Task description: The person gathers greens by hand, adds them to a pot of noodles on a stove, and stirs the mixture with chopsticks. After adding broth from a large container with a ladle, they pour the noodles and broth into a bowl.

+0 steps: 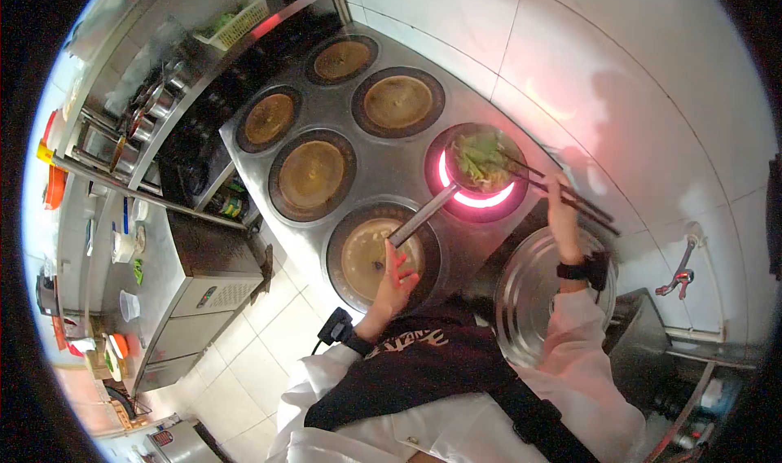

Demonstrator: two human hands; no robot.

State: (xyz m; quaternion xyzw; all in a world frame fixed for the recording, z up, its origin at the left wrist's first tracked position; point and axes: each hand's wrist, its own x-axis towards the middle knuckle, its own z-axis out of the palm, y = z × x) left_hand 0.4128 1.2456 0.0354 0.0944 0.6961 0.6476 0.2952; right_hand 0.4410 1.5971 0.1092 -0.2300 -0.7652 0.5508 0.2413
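A small pan holds green leafy vegetables over the glowing burner. Its long handle points down-left. My left hand is at the handle's end, one fingertip at or against it, the other fingers apart and not wrapped round it. Long dark chopsticks are held in my right hand, with their tips at the right side of the vegetables. Near my left hand, a round well contains cloudy liquid.
More round wells, such as one, fill the metal stove top. A large round metal lid or pan lies under my right forearm. The tiled wall borders the stove, with a tap at right. A counter stands left.
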